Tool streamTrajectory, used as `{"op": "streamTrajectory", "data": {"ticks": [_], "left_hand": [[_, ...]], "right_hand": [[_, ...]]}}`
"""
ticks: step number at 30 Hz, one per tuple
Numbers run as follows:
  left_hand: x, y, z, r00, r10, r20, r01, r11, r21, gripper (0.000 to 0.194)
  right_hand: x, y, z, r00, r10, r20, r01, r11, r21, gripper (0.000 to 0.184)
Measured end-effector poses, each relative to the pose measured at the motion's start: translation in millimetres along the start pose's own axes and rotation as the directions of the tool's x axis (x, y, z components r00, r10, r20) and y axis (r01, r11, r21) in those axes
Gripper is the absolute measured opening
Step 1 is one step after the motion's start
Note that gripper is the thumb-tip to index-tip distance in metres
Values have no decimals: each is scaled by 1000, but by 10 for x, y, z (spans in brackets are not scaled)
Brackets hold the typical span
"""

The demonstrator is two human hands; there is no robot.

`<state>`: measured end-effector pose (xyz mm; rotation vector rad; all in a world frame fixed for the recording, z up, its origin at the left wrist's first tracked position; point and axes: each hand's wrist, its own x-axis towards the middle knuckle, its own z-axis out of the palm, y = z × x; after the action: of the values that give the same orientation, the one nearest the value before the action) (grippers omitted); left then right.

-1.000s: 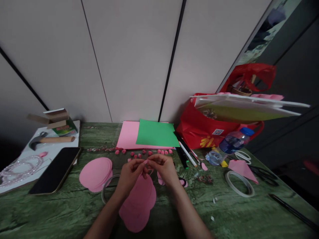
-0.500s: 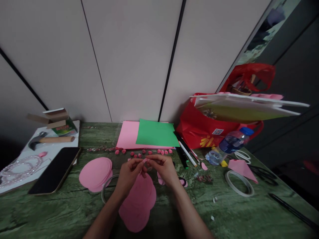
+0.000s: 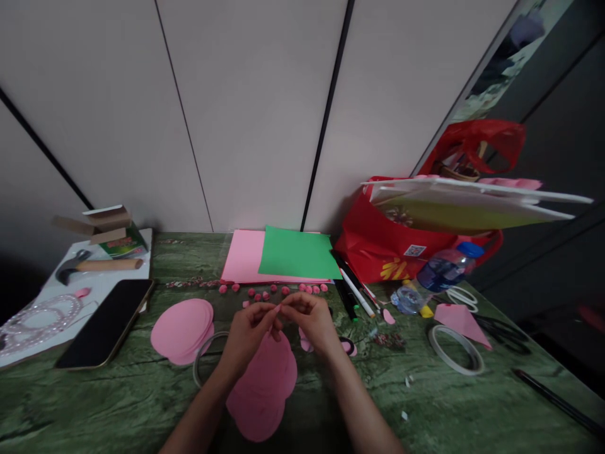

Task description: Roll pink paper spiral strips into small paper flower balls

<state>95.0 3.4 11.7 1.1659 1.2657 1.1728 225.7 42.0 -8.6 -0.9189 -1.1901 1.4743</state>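
Observation:
Between the fingertips of both hands is a small strip of pink paper (image 3: pixel 275 310), partly hidden by the fingers. My left hand (image 3: pixel 248 331) pinches it from the left, and my right hand (image 3: pixel 309 318) grips its other end. Below them lies a pile of pink paper circles (image 3: pixel 259 397) in overlapping layers. Left of my left wrist is a second stack of pink circles (image 3: pixel 182 328), with a tape roll (image 3: pixel 197 367) half under the forearm. Behind the hands runs a row of small rolled pink paper balls (image 3: pixel 285 291).
Pink sheets (image 3: pixel 242 255) and a green sheet (image 3: pixel 297 252) lie at the wall. To the right are pens (image 3: pixel 357 293), a red bag (image 3: pixel 363 236), a plastic bottle (image 3: pixel 444 271), another tape roll (image 3: pixel 456 350) and black scissors (image 3: pixel 503 334). A phone (image 3: pixel 106 325) and a hammer (image 3: pixel 104 265) lie left.
The fingertips have shifted slightly on the pink strip, which now tilts up toward my right hand. The view has moved a touch; the things on the table stay in place.

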Motion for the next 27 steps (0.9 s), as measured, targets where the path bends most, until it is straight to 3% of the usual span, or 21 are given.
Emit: {"op": "streamTrajectory", "data": {"ticks": [7, 20, 27], "left_hand": [[-11, 26, -6, 1000, -4, 2, 4, 1000, -6, 18], [11, -11, -25, 995, 43, -91, -42, 999, 20, 18], [1, 12, -24, 997, 30, -73, -29, 999, 17, 19]], "right_hand": [[-16, -31, 25, 1000, -6, 4, 6, 1000, 29, 15], [-6, -21, 13, 998, -38, 54, 39, 999, -19, 17], [-16, -30, 23, 1000, -16, 3, 16, 1000, 11, 19]]}}
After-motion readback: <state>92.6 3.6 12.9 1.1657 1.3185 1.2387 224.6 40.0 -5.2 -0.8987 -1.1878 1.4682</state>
